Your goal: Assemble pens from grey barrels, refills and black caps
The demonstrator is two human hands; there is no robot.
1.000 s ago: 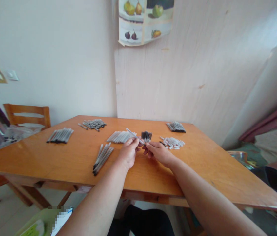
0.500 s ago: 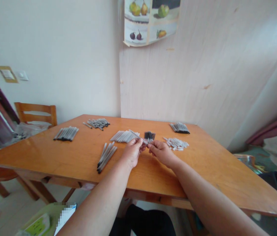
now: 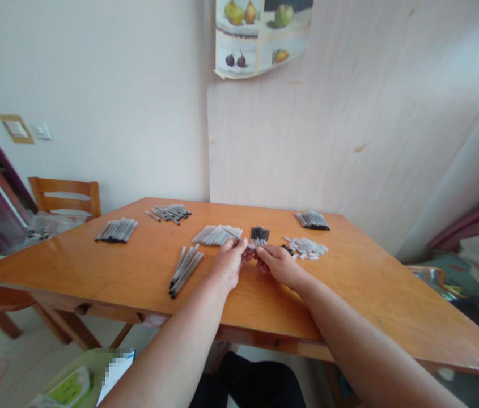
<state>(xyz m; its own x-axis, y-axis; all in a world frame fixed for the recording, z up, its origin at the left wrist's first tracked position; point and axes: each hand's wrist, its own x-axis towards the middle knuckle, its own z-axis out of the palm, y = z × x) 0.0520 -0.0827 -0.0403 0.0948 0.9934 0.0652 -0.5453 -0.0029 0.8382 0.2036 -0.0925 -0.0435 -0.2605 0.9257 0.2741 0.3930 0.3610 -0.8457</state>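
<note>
My left hand (image 3: pixel 234 259) is closed round a slim translucent pen barrel (image 3: pixel 233 234), which slants up and left past the fingers. At the barrel's near end, my right hand (image 3: pixel 276 262) pinches with thumb and fingers; the fingers hide that end and any small part there. Just behind the hands lie a row of clear pen barrels (image 3: pixel 210 234) and a small bundle of thin black-and-clear pieces (image 3: pixel 260 234). Right of them is a heap of short whitish pen caps (image 3: pixel 307 247), with some small black pieces (image 3: pixel 287 249) beside it.
On the wooden table (image 3: pixel 137 272) are black-ended pens in several groups: near left (image 3: pixel 186 271), far left (image 3: pixel 117 230), back left (image 3: pixel 170 213) and back right (image 3: pixel 312 220). A chair (image 3: pixel 66 195) stands beyond the left edge. A wall rises behind the table.
Both hands stay together at nearly the same spot, and the right has shifted slightly along the barrel's near end. Small black pieces beside the caps now show. The view has moved slightly.
</note>
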